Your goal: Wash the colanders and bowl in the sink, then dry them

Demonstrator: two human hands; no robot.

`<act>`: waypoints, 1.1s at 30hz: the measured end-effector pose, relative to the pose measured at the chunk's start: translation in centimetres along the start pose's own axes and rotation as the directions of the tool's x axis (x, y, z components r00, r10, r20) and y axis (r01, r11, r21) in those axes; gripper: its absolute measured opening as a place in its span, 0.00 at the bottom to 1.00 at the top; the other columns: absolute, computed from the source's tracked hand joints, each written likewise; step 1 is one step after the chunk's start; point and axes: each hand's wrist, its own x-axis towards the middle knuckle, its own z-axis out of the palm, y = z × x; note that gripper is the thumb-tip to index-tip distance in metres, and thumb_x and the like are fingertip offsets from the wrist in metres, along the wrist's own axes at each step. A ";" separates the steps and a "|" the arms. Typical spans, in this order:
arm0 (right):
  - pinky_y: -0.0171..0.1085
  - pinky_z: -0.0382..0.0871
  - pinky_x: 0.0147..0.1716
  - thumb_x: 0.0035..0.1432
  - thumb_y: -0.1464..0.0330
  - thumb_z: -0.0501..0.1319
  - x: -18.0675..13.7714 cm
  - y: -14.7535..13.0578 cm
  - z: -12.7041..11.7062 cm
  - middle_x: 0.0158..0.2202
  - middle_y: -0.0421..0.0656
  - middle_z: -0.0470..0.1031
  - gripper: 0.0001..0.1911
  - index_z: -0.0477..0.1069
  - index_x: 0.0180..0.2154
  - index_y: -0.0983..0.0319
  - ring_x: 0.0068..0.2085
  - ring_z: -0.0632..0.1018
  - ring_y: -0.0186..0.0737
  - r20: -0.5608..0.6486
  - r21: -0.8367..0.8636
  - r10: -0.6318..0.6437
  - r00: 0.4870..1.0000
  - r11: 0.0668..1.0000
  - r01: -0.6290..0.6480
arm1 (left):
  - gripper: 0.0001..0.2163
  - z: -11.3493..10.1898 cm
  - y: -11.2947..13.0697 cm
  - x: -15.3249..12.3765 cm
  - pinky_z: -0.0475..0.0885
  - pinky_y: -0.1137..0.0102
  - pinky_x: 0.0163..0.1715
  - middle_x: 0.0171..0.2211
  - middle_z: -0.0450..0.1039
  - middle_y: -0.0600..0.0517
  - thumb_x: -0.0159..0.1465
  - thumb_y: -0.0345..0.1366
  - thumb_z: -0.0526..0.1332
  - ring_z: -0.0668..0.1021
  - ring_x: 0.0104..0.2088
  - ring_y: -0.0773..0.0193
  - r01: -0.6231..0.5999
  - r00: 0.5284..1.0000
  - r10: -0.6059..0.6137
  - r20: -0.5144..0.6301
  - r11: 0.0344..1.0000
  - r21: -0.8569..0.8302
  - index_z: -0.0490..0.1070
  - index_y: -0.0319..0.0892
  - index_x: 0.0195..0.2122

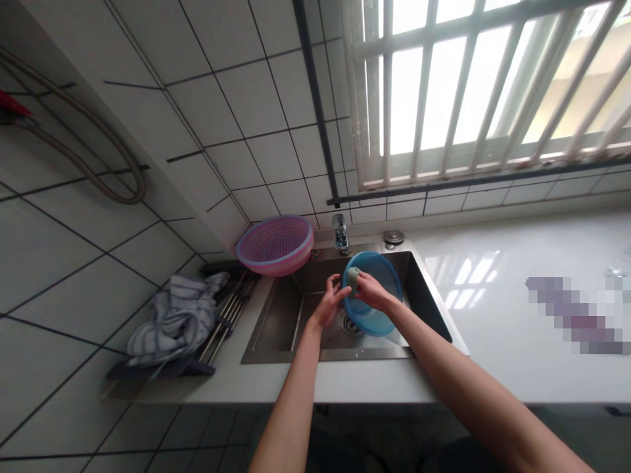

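A blue plastic bowl [380, 295] is held tilted over the steel sink [286, 315]. My left hand [329, 303] grips the bowl's left rim with curled fingers. My right hand [371, 290] is closed on a small pale green sponge [353, 277] and presses it against the bowl's inner side near the rim. Both hands are above the sink drain [349, 323].
A pink mesh basket [276, 244] stands at the sink's back left corner. The tap [339, 231] is behind the bowl. A striped cloth [172, 316] lies on a dish rack [224, 322] to the left. White counter [493, 315] stretches right under a barred window.
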 end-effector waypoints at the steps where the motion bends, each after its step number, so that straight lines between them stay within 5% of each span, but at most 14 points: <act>1: 0.33 0.64 0.28 0.52 0.55 0.73 -0.3 0.5 0.4 0.31 0.37 0.74 0.17 0.75 0.37 0.57 0.29 0.69 0.34 0.077 -0.065 0.026 0.997 0.998 -0.021 | 0.45 -0.1 -0.1 0.0 0.79 0.60 0.51 0.62 0.76 0.44 0.59 0.47 0.78 0.83 0.51 0.54 -0.002 1.000 0.001 -0.030 1.000 -0.020 0.55 0.57 0.73; 4: 0.34 0.63 0.29 0.51 0.59 0.72 -1.0 1.3 1.5 0.28 0.37 0.73 0.13 0.76 0.33 0.59 0.28 0.67 0.34 0.212 -0.199 0.030 0.977 0.980 0.013 | 0.48 -0.6 -0.2 0.2 0.78 0.59 0.56 0.63 0.76 0.46 0.59 0.44 0.78 0.81 0.57 0.51 -0.027 0.999 0.025 -0.040 0.999 -0.038 0.54 0.58 0.76; 6: 0.34 0.64 0.29 0.50 0.60 0.73 -1.0 1.0 1.7 0.28 0.37 0.73 0.12 0.75 0.32 0.59 0.29 0.67 0.34 0.198 -0.183 -0.013 0.980 0.982 0.050 | 0.46 -0.7 -0.2 0.2 0.75 0.58 0.60 0.64 0.76 0.45 0.59 0.42 0.78 0.79 0.61 0.48 -0.042 0.999 0.042 0.017 0.999 -0.031 0.59 0.56 0.75; 10: 0.36 0.72 0.36 0.48 0.55 0.73 -0.1 -1.5 0.3 0.33 0.39 0.77 0.18 0.74 0.35 0.58 0.34 0.74 0.38 -0.036 0.015 -0.103 0.994 0.995 0.103 | 0.41 -0.2 0.2 -0.2 0.74 0.58 0.62 0.64 0.77 0.44 0.59 0.36 0.78 0.78 0.63 0.45 -0.011 0.990 0.010 0.142 1.000 0.010 0.66 0.52 0.73; 14: 0.38 0.74 0.38 0.48 0.52 0.73 0.4 -3.5 -1.0 0.35 0.39 0.78 0.22 0.73 0.39 0.56 0.37 0.77 0.41 -0.245 0.125 -0.171 0.954 0.971 0.206 | 0.41 0.4 0.3 -0.6 0.77 0.57 0.55 0.61 0.79 0.43 0.60 0.37 0.76 0.81 0.58 0.45 0.051 0.980 -0.050 0.191 0.999 0.001 0.63 0.49 0.74; 16: 0.37 0.72 0.35 0.50 0.53 0.72 0.1 -3.0 -0.7 0.33 0.39 0.77 0.19 0.74 0.37 0.57 0.34 0.75 0.39 -0.170 0.023 -0.192 0.967 0.980 0.199 | 0.41 0.3 0.1 -0.5 0.77 0.58 0.54 0.59 0.80 0.43 0.59 0.37 0.76 0.82 0.56 0.46 0.047 0.981 -0.047 0.186 0.999 0.003 0.64 0.49 0.73; 18: 0.35 0.68 0.32 0.51 0.57 0.72 -0.5 -1.8 0.1 0.30 0.39 0.75 0.15 0.74 0.33 0.59 0.31 0.71 0.36 0.035 -0.158 -0.165 0.986 0.973 0.169 | 0.39 -0.3 -0.1 -0.3 0.76 0.59 0.54 0.55 0.82 0.43 0.57 0.37 0.77 0.83 0.54 0.47 0.040 0.986 -0.042 0.164 0.999 0.014 0.68 0.46 0.70; 20: 0.35 0.64 0.29 0.50 0.61 0.72 -1.1 -0.4 1.0 0.27 0.38 0.72 0.12 0.74 0.28 0.60 0.28 0.67 0.34 0.236 -0.302 -0.088 0.968 0.940 0.159 | 0.37 -0.9 -0.2 -0.1 0.76 0.59 0.53 0.51 0.84 0.43 0.56 0.37 0.78 0.84 0.51 0.47 0.051 0.988 -0.055 0.147 0.998 0.028 0.72 0.43 0.67; 22: 0.35 0.61 0.28 0.51 0.62 0.71 -1.3 0.3 1.3 0.25 0.37 0.70 0.11 0.73 0.27 0.60 0.27 0.65 0.33 0.299 -0.345 -0.047 0.953 0.926 0.154 | 0.36 -1.2 -0.3 0.1 0.75 0.60 0.52 0.49 0.84 0.43 0.54 0.38 0.77 0.84 0.50 0.48 0.059 0.989 -0.064 0.136 0.998 0.038 0.74 0.41 0.65; 24: 0.34 0.63 0.28 0.53 0.60 0.70 -0.9 0.0 1.0 0.26 0.37 0.72 0.11 0.74 0.29 0.60 0.27 0.66 0.34 0.209 -0.295 -0.089 0.974 0.944 0.150 | 0.34 -1.2 -0.2 0.2 0.76 0.62 0.50 0.49 0.84 0.43 0.54 0.37 0.77 0.84 0.49 0.50 0.061 0.989 -0.066 0.133 0.997 0.042 0.75 0.41 0.63; 26: 0.35 0.68 0.31 0.54 0.56 0.70 -0.2 -1.1 0.0 0.30 0.39 0.76 0.14 0.75 0.33 0.59 0.30 0.71 0.36 -0.004 -0.180 -0.175 0.985 0.969 0.171 | 0.33 -0.9 -0.2 0.3 0.76 0.63 0.46 0.50 0.84 0.43 0.54 0.37 0.77 0.84 0.48 0.50 0.073 0.986 -0.078 0.147 0.997 0.038 0.76 0.42 0.62; 29: 0.39 0.75 0.39 0.50 0.53 0.71 0.7 -2.8 -1.5 0.38 0.42 0.81 0.19 0.76 0.38 0.58 0.39 0.78 0.43 -0.322 -0.078 -0.250 0.913 0.968 0.238 | 0.33 -0.4 -0.4 0.3 0.77 0.61 0.45 0.52 0.83 0.42 0.53 0.36 0.76 0.84 0.47 0.49 0.098 0.978 -0.102 0.181 0.995 0.031 0.76 0.43 0.62; 31: 0.40 0.76 0.39 0.49 0.53 0.71 0.7 -3.1 -1.8 0.39 0.43 0.81 0.19 0.76 0.38 0.58 0.39 0.79 0.44 -0.365 -0.112 -0.269 0.891 0.963 0.244 | 0.35 -0.3 -0.5 0.3 0.77 0.61 0.46 0.52 0.83 0.43 0.52 0.35 0.76 0.84 0.46 0.50 0.096 0.977 -0.100 0.189 0.995 0.031 0.75 0.43 0.63; 33: 0.39 0.74 0.34 0.51 0.54 0.71 0.2 -2.5 -1.2 0.36 0.42 0.81 0.17 0.76 0.36 0.59 0.34 0.78 0.42 -0.221 -0.187 -0.240 0.945 0.962 0.201 | 0.36 -0.6 -0.7 0.3 0.76 0.62 0.46 0.50 0.84 0.44 0.52 0.33 0.75 0.84 0.45 0.51 0.076 0.980 -0.082 0.179 0.996 0.037 0.74 0.44 0.65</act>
